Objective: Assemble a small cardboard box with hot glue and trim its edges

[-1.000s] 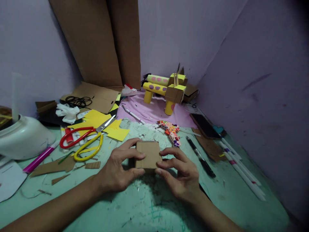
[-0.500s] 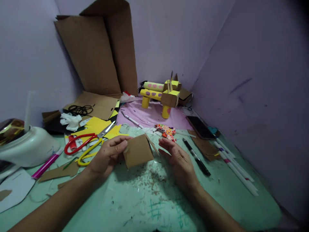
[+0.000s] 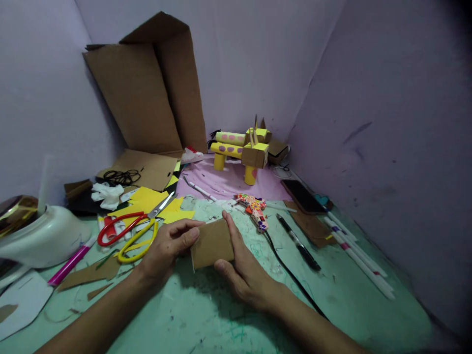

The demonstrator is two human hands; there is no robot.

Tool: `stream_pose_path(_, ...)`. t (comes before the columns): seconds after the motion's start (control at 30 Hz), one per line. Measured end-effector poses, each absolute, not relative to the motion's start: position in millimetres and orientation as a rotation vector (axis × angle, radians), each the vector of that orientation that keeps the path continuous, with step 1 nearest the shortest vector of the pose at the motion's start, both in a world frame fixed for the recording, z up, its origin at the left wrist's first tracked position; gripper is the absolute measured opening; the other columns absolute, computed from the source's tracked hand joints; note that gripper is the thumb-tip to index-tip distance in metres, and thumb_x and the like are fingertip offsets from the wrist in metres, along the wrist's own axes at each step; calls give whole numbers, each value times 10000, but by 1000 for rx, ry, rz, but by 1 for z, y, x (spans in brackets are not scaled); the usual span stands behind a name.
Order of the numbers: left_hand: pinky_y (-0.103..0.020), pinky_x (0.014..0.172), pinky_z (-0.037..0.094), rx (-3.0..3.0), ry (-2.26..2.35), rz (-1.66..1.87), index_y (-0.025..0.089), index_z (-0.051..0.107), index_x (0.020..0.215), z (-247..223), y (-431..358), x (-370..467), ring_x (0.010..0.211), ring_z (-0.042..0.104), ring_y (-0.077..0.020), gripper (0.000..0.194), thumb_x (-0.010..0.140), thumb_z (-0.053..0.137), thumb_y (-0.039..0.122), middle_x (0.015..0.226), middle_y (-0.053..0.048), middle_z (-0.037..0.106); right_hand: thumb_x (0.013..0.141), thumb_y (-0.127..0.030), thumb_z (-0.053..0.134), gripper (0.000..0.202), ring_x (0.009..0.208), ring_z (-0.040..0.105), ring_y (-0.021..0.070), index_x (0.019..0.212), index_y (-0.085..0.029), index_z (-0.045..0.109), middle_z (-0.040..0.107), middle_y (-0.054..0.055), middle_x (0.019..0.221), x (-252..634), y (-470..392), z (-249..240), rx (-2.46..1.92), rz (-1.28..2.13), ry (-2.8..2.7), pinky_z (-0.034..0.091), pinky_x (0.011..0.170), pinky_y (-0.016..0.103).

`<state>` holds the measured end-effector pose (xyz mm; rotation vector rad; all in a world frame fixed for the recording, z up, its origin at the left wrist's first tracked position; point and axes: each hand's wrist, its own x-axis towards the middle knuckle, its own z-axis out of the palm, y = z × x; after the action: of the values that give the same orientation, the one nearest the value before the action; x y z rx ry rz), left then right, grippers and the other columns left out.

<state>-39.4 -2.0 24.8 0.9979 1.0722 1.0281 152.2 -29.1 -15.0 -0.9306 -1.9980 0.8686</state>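
Table (image 3: 177, 327) is green, walls (image 3: 254, 59) purple. Fingers of left hand (image 3: 167, 248) and right hand (image 3: 249, 273) grasp one cardboard box (image 3: 213, 246); nearby I count one pen (image 3: 299, 243), one scissors (image 3: 150, 215), two toys (image 3: 254, 157).

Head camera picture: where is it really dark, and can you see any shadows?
Head view: dim overall, with the top right corner nearly black; also in the head view, a soft shadow on the green table below the cardboard piece and right hand.

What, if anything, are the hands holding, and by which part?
A small cardboard piece: the left hand grips its upper left corner; the right hand cups its right edge.
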Motion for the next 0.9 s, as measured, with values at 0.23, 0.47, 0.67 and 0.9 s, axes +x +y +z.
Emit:
stream_pose_path(0.23,-241,578,483,898,999,991,135,752,800,26,0,-38,644,630,-176,407,548,869,431,700,-43,724,951,-458,475,842,1495,128,296,1550,-194,-54,134,150,1624,150,-28,-15,-947,865,-1933,154,1201,517)
stream_pose_path(0.47,-287,614,548,681,1001,1004,120,734,788,23,6,-35,710,693,-238,322,588,842,349,719,-71,746,886,-419,618,983,1503,57,318,1542,-260,-95,35,139,1644,152,-24,-17,-887,858,-1964,137,1188,571)
stream_pose_path(0.67,-326,632,573,722,1001,975,126,740,813,27,4,-29,763,721,-287,346,583,845,362,730,-84,760,762,-457,751,1113,1486,130,369,1550,-236,-3,125,184,1623,152,-23,-15,-941,863,-1917,182,1169,601)
stream_pose_path(0.9,-387,851,548,1503,1180,1242,196,769,951,19,-3,-50,1102,646,-351,359,660,819,400,1098,-126,741,807,-662,595,865,1471,208,357,1482,-227,275,240,186,1591,155,-26,-12,-843,920,-1741,192,1167,587)
